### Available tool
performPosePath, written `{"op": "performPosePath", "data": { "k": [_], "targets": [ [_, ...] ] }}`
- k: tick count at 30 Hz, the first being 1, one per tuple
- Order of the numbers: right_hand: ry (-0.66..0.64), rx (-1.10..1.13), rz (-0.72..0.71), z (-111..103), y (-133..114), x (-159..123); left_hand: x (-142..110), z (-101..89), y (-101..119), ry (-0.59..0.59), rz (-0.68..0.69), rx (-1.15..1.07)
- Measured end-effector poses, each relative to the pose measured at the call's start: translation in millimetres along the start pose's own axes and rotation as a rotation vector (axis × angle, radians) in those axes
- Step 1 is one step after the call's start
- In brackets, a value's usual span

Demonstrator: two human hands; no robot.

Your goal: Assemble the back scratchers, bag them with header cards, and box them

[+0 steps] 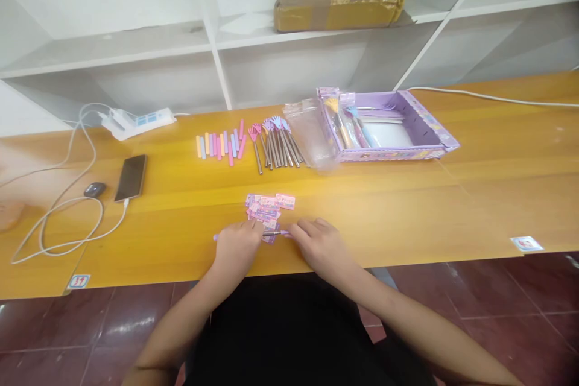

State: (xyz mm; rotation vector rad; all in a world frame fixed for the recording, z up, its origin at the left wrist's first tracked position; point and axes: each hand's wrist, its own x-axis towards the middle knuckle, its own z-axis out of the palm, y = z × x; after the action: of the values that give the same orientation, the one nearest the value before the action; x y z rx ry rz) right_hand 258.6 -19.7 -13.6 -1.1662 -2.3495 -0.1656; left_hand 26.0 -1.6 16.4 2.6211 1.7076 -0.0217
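Between my two hands, low over the table, lies a telescopic back scratcher (pixel 272 233) with a metal rod and purple ends. My left hand (pixel 239 245) is wrapped round its handle part, and a purple tip pokes out on the left. My right hand (pixel 319 242) pinches the purple end at the right, mostly covering it. Just beyond my fingers is a loose pile of pink and purple printed cards (pixel 263 208). Farther back, several metal-rod back scratchers (pixel 278 142) with pink, purple and blue heads lie bunched beside rows of pastel handle sleeves (pixel 219 145).
A purple display box (pixel 427 123) holds bagged back scratchers, with clear plastic bags (pixel 312 136) at its left. On the left are a phone (pixel 131 177), a mouse (pixel 94 189), looped white cable and a power strip (pixel 138 123). A taped carton (pixel 339 3) sits on the shelf.
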Motion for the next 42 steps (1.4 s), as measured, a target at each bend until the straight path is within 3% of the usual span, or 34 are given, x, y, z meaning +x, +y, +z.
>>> {"op": "performPosePath", "data": {
  "k": [5, 10, 18, 31, 36, 39, 42],
  "targets": [
    [0.016, 0.0, 0.006, 7.1, 10.1, -0.2, 2.4, 3.1, -3.8, 0.017, 0.01, -0.037],
    [0.066, 0.079, 0.102, 12.9, 16.1, -5.5, 4.7, 11.8, 1.9, 0.048, 0.032, -0.025],
    [0.017, 0.134, 0.137, 11.5, 19.8, -7.9, 8.7, 26.6, -0.1, 0.119, 0.063, -0.095],
    [-0.022, 0.314, 0.189, 11.4, 28.2, -5.5, 9.1, 23.2, -2.7, 0.005, -0.011, -0.169],
    [0.028, 0.405, 0.215, 7.7, 30.3, -8.0, 4.5, 22.7, -0.5, 0.16, 0.027, -0.231],
    [0.066, 0.411, 0.236, -7.2, 33.9, -4.4, 1.5, 20.2, 1.5, 0.282, 0.08, -0.282],
    [0.087, 0.39, 0.258, -29.0, 41.1, 2.6, -0.7, 17.7, 0.8, 0.322, 0.124, -0.34]
  ]
}}
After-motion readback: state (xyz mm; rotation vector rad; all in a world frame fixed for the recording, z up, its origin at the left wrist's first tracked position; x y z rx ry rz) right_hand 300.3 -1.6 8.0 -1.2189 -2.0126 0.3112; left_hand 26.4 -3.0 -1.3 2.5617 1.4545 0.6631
